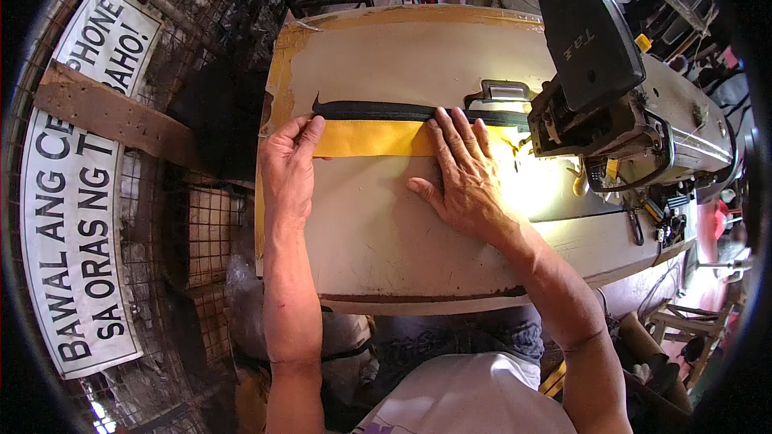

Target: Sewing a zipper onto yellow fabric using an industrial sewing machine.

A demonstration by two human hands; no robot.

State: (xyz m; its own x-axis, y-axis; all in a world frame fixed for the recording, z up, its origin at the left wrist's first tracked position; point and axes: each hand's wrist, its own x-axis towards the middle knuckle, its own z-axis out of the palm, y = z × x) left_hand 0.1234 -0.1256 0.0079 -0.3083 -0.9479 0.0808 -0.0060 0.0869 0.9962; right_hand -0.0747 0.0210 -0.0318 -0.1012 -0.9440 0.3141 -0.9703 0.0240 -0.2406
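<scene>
A yellow fabric strip (374,138) lies across the sewing table, with a black zipper tape (374,110) along its far edge. The left end of the strip is pinched between the thumb and fingers of my left hand (291,157); the zipper's loose tip curls up just beyond. My right hand (464,165) rests flat over the strip's right part, fingers stretched and thumb out to the side. Right of it stands a sewing machine (635,128), its lamp glaring on the cloth. The strip's right end runs toward the needle area, where the glare and machine head hide the details.
The pale tabletop (378,233) has worn, taped edges. On the left are a wire mesh wall, a lettered white sign (76,233) and a wooden plank (121,116). Small tools (637,225) lie by the machine's base. Clutter and a wooden stool stand at the right.
</scene>
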